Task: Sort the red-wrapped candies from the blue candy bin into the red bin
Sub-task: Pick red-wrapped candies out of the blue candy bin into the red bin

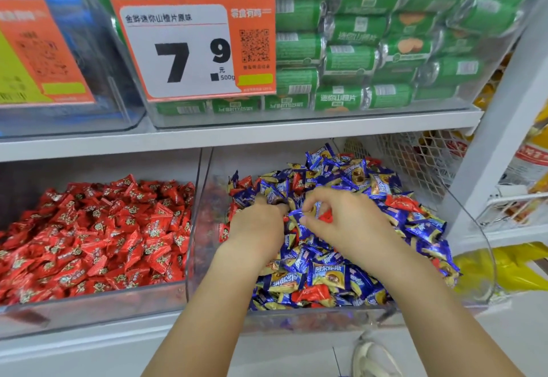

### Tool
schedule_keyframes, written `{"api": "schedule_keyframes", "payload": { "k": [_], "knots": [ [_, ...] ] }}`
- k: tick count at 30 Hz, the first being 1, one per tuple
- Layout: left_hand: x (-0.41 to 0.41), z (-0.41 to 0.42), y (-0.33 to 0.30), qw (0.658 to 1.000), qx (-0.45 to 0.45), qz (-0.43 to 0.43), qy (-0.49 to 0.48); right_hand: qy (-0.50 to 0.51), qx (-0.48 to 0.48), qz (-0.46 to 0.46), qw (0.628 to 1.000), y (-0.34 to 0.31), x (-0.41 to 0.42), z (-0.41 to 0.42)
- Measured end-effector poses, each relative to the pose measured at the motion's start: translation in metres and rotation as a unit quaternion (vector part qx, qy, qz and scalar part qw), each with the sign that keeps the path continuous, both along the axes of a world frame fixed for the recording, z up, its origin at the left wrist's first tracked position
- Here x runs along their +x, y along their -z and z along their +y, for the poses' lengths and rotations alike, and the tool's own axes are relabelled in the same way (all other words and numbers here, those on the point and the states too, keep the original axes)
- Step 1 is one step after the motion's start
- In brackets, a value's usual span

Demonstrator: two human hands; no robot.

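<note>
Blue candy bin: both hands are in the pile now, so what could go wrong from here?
1. The right hand pinches a blue candy beside a red candy; the wrong one may travel to the red bin.
2. The left hand is buried in the blue candy bin, heaped to its front wall; digging could spill candies.
3. The red candy at the front may get buried.

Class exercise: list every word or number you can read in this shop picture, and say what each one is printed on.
"金晔迷你山楂片原味", "7.9 元", "500g": price card.
"零食有鸣": same card's orange corner.
"迷你山楂片": green packets.
"阿尔卑斯": blue candy wrapper.
Left orange card: blurred, unreadable.
Red candies: print too small.
</note>
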State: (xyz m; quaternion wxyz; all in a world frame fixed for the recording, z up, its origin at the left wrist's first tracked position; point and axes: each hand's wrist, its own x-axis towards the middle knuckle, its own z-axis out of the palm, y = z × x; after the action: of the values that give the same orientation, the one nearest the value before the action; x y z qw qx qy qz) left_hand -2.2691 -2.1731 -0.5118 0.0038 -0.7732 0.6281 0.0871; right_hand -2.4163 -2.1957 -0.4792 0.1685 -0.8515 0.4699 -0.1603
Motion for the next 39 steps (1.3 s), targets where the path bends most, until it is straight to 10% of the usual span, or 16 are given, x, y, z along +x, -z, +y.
{"api": "schedule_keyframes", "payload": {
  "k": [13, 29, 39],
  "knots": [
    [0.012, 0.048, -0.042, 0.980, -0.189, 0.066, -0.022, -0.003, 0.000, 0.246, 0.969, 0.012, 0.036, -0.007],
    [0.078, 0.125, -0.048, 0.904, -0.379, 0.196, -0.014, -0.013, 0.079, -0.253, 0.964, -0.024, 0.025, 0.024],
    [0.185, 0.147, -0.029, 0.876, -0.247, 0.350, -0.222, -0.213, 0.023, -0.070, 0.974, -0.041, 0.199, 0.069]
  ]
}}
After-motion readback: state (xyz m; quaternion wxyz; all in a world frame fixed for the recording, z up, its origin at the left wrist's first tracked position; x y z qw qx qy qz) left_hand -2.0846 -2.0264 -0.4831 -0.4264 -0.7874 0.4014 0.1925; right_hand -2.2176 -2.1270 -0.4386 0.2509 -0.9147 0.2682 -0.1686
